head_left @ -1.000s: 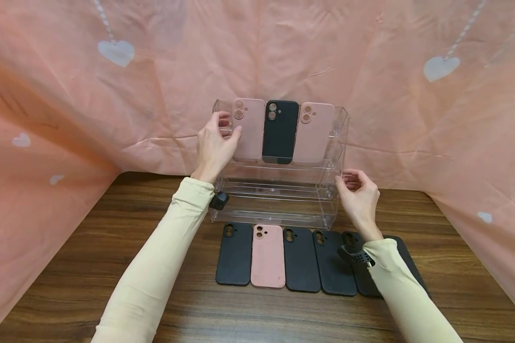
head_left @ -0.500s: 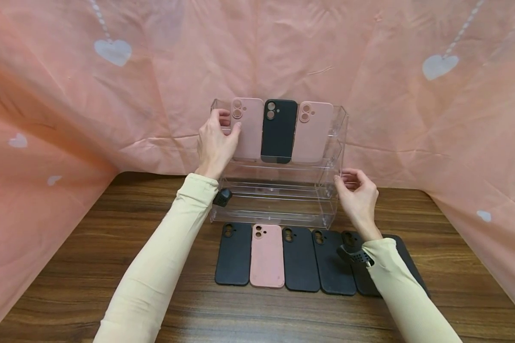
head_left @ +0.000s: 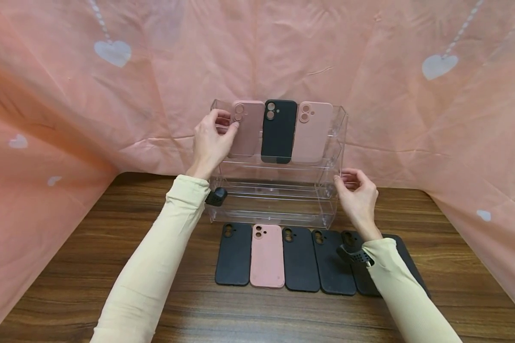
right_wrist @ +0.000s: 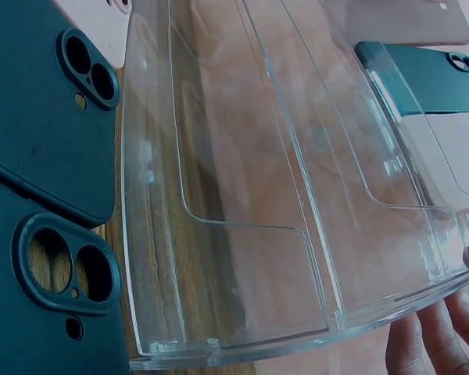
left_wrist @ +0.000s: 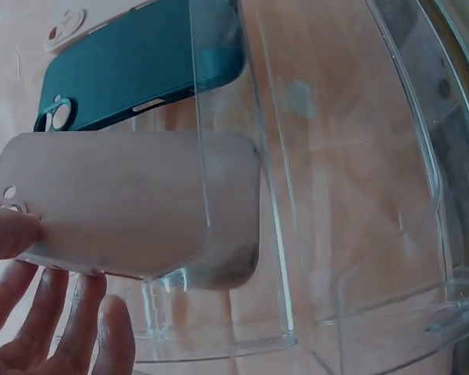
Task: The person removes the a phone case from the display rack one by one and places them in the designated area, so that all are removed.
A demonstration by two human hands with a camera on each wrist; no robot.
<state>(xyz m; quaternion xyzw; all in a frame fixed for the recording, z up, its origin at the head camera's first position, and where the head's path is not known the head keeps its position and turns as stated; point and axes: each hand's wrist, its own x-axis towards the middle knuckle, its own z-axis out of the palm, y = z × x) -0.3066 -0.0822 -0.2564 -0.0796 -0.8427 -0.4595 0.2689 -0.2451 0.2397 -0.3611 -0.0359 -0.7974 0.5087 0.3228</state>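
A clear tiered display rack (head_left: 274, 190) stands on the wooden table with three phone cases in its top tier. My left hand (head_left: 212, 140) pinches the leftmost pink phone case (head_left: 248, 136) by its left edge, thumb near the camera cutout. In the left wrist view that pink case (left_wrist: 133, 199) leans behind the clear front lip, fingers under its edge. Beside it stand a black phone case (head_left: 279, 131) and another pink phone case (head_left: 313, 133). My right hand (head_left: 360, 197) pinches the rack's right side panel; in the right wrist view its fingers (right_wrist: 434, 336) lie around that panel's edge.
In front of the rack lies a row of phone cases: a black case (head_left: 233, 255), a pink case (head_left: 267, 257) and several more black ones, such as the black case (head_left: 302, 262). The right forearm partly covers the last ones. A pink curtain (head_left: 283, 47) hangs behind and at both sides.
The leftmost pink case has tilted and looks darker, its top slightly lower. My left hand has shifted a little left with it. My right hand stays at the rack's side.
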